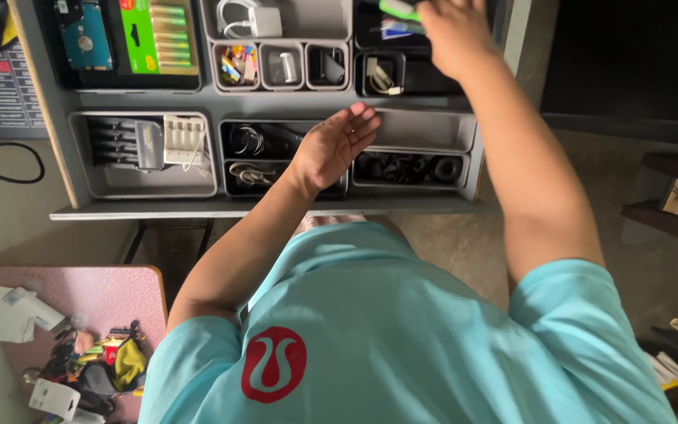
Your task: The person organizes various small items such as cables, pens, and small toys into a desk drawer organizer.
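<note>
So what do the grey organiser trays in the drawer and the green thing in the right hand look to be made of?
The grey organiser trays look like moulded plastic with a matt finish: even colour, rounded corners, no glare. The green thing held by the right hand looks like smooth, slightly glossy plastic, though it is mostly hidden. The left hand hovers open, holding nothing.

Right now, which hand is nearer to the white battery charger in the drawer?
Left. The left hand hovers open right of the white battery charger, over the cable compartments; the right hand is farther, at the drawer's back right, by a green item.
</note>
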